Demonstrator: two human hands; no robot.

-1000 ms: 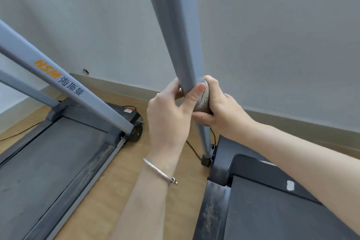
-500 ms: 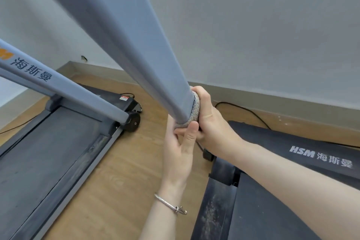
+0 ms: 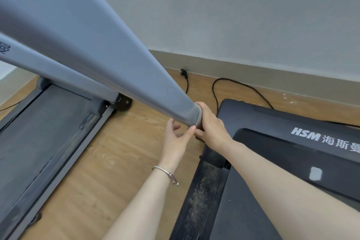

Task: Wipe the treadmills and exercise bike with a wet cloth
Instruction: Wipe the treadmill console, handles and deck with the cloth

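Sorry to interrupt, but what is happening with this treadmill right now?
A person is wiping a grey upright post of the treadmill on the right. The right hand grips a grey cloth wrapped round the post, low down near its base. The left hand reaches up from below, its fingertips at the cloth's edge. A second treadmill stands to the left across the wooden floor.

Both hands have slid down the grey upright (image 3: 109, 64), the right hand (image 3: 211, 125) carrying the cloth (image 3: 199, 120) to near its base. The left hand (image 3: 175, 142) now only touches it from beneath.
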